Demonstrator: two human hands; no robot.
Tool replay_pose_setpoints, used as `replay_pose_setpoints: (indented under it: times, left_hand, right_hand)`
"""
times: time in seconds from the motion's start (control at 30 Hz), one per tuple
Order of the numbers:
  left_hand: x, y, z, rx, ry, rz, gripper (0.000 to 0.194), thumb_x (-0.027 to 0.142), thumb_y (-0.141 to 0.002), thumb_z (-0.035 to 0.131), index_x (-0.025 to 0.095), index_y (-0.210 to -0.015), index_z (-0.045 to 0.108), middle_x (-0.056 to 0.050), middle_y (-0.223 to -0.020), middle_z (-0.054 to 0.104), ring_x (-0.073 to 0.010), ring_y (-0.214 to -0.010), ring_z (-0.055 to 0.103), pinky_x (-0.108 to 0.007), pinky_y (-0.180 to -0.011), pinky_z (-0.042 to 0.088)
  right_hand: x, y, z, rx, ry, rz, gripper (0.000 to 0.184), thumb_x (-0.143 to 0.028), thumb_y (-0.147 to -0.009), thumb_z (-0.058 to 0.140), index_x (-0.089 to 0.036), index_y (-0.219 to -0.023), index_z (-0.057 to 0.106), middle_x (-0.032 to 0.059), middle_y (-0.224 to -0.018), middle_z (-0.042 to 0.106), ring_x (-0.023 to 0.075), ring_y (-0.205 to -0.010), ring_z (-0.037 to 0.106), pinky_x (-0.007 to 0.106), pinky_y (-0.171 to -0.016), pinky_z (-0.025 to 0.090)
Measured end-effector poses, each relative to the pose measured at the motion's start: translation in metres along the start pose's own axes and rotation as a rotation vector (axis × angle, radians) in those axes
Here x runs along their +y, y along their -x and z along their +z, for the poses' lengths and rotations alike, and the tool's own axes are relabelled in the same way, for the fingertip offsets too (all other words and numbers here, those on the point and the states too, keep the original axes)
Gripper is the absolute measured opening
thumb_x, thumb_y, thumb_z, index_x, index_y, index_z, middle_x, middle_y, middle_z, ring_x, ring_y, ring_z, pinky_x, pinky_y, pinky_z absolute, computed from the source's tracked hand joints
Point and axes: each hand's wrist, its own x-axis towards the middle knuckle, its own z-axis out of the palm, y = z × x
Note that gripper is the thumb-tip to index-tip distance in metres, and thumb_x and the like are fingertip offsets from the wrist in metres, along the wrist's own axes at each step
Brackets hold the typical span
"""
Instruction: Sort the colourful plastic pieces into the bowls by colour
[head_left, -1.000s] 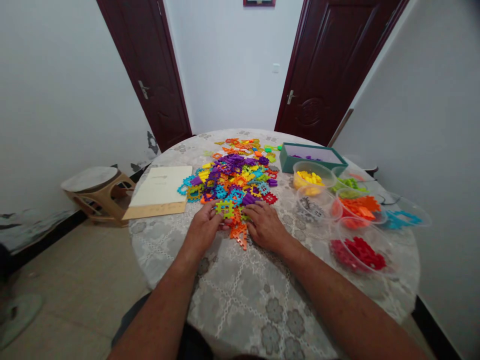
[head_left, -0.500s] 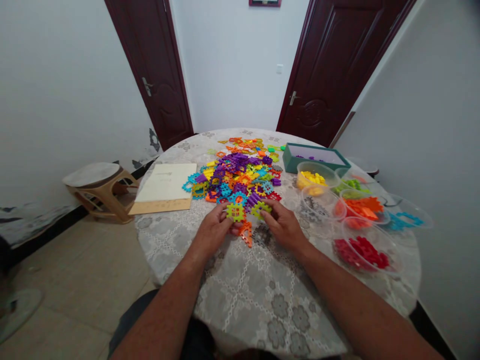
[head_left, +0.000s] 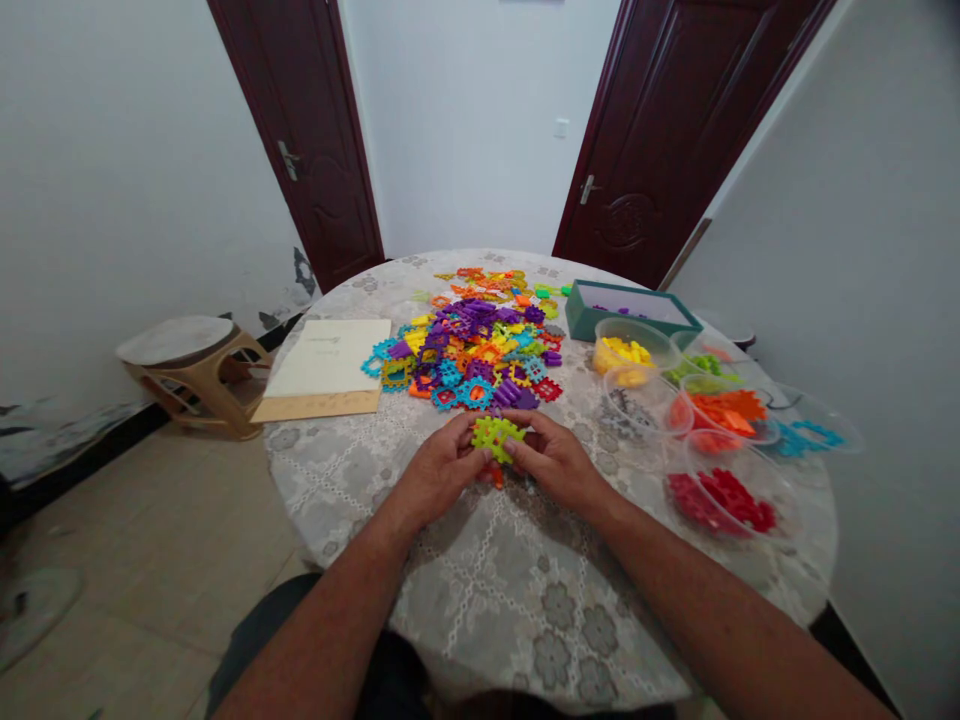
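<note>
Lime piece [head_left: 496, 437] sits between the two hands, in front of the person and just on the near side of the heaped pile [head_left: 480, 350]. Both the left hand [head_left: 441, 470] and the right hand [head_left: 564, 462] touch it, so neither is clearly nearer. They pinch it from opposite sides: the left thumb presses the lower left edge, while the right thumb lies over the right part of its face. It looks roughly square, with no plain long axis, and its notched face is turned up toward the camera. The fingers behind it are mostly hidden, as is its far side, and I cannot tell whether this is one piece or two overlapping. An orange piece [head_left: 497, 479] shows just below, largely covered by the hands and the lime one; whether it is held too or rests on the table [head_left: 465, 590] is unclear. Something grey by the right fingers is too shaded to name. Within the pile, many pieces cover one another, and both forearms are cut off at the bottom of the view.
</note>
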Motion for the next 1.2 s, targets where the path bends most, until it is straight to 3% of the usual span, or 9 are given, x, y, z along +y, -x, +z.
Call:
replay_pose_setpoints:
  times: [0.1, 0.2, 0.3, 0.43, 0.57, 0.73, 0.9, 1.03, 1.2]
  left_hand:
    - [-0.001, -0.001, -0.003, 0.102, 0.027, -0.047, 0.05, 0.024, -0.086, 0.068, 0.019, -0.135, 0.056, -0.011, -0.109, 0.077, -0.0219, -0.087, 0.077, -0.03, -0.07, 0.061]
    - [0.0, -0.002, -0.007, 0.232, 0.117, -0.101, 0.063, 0.02, -0.087, 0.064, 0.019, -0.147, 0.045, -0.009, -0.098, 0.076, -0.022, -0.08, 0.078, -0.032, -0.069, 0.063]
    - [0.003, -0.001, -0.009, 0.28, 0.227, -0.122, 0.063, 0.016, -0.087, 0.06, 0.019, -0.149, 0.044, -0.008, -0.095, 0.076, -0.0207, -0.078, 0.078, -0.032, -0.067, 0.064]
    - [0.004, -0.001, -0.011, 0.258, 0.289, -0.13, 0.06, 0.014, -0.088, 0.059, 0.018, -0.147, 0.045, -0.01, -0.1, 0.076, -0.0188, -0.077, 0.078, -0.031, -0.069, 0.064]
    - [0.001, -0.002, -0.013, 0.234, 0.302, -0.126, 0.064, 0.013, -0.089, 0.059, 0.019, -0.15, 0.042, -0.01, -0.097, 0.077, -0.0189, -0.076, 0.078, -0.031, -0.07, 0.065]
    - [0.003, -0.002, -0.011, 0.225, 0.309, -0.136, 0.067, 0.01, -0.088, 0.058, 0.017, -0.152, 0.039, -0.011, -0.095, 0.078, -0.019, -0.076, 0.078, -0.031, -0.07, 0.065]
    - [0.003, -0.001, -0.012, 0.227, 0.244, -0.111, 0.067, 0.011, -0.088, 0.061, 0.017, -0.151, 0.041, -0.01, -0.095, 0.077, -0.0197, -0.078, 0.079, -0.033, -0.073, 0.066]
    - [-0.001, -0.002, -0.015, 0.237, 0.208, -0.108, 0.065, 0.013, -0.088, 0.063, 0.019, -0.15, 0.044, -0.006, -0.09, 0.075, -0.02, -0.079, 0.079, -0.034, -0.075, 0.066]
    - [0.0, -0.003, -0.015, 0.254, 0.21, -0.093, 0.067, 0.013, -0.088, 0.063, 0.019, -0.151, 0.042, -0.005, -0.088, 0.075, -0.0195, -0.078, 0.078, -0.033, -0.073, 0.066]
  right_hand:
    - [0.002, -0.003, -0.013, 0.119, 0.108, -0.058, 0.037, -0.038, -0.098, 0.059, -0.023, -0.132, 0.065, 0.0041, -0.099, 0.072, 0.0152, -0.067, 0.064, 0.03, -0.065, 0.053]
    - [0.007, -0.007, -0.031, 0.202, 0.438, -0.214, 0.028, -0.027, -0.098, 0.053, -0.022, -0.12, 0.07, 0.0089, -0.11, 0.07, 0.0205, -0.087, 0.068, 0.036, -0.083, 0.055]
    - [0.013, -0.008, -0.045, 0.155, 0.688, -0.281, 0.032, -0.015, -0.094, 0.048, -0.019, -0.115, 0.072, 0.012, -0.11, 0.069, 0.0256, -0.105, 0.066, 0.041, -0.097, 0.052]
    - [0.017, -0.003, -0.049, 0.061, 0.836, -0.211, 0.039, -0.013, -0.093, 0.048, -0.018, -0.126, 0.069, 0.0144, -0.122, 0.067, 0.0266, -0.113, 0.065, 0.04, -0.1, 0.051]
    - [0.017, 0.002, -0.047, -0.038, 0.907, -0.171, 0.044, -0.024, -0.096, 0.057, -0.019, -0.139, 0.062, 0.016, -0.134, 0.063, 0.0287, -0.121, 0.063, 0.04, -0.103, 0.049]
    - [0.019, -0.001, -0.051, -0.043, 0.853, -0.082, 0.054, -0.028, -0.094, 0.065, -0.017, -0.146, 0.057, 0.0171, -0.129, 0.062, 0.0288, -0.12, 0.061, 0.04, -0.104, 0.047]
    - [0.013, -0.005, -0.052, 0.024, 0.714, -0.065, 0.036, -0.022, -0.088, 0.071, -0.018, -0.124, 0.068, 0.0103, -0.112, 0.065, 0.0231, -0.102, 0.063, 0.035, -0.093, 0.049]
    - [-0.001, -0.007, -0.054, 0.176, 0.662, -0.207, 0.015, -0.018, -0.093, 0.061, -0.021, -0.104, 0.07, 0.0047, -0.096, 0.066, 0.0197, -0.09, 0.063, 0.032, -0.085, 0.05]
    - [-0.018, -0.005, -0.078, 0.576, 0.905, -0.288, 0.023, -0.018, -0.098, 0.053, -0.018, -0.114, 0.069, 0.0113, -0.108, 0.067, 0.0241, -0.101, 0.062, 0.036, -0.09, 0.05]
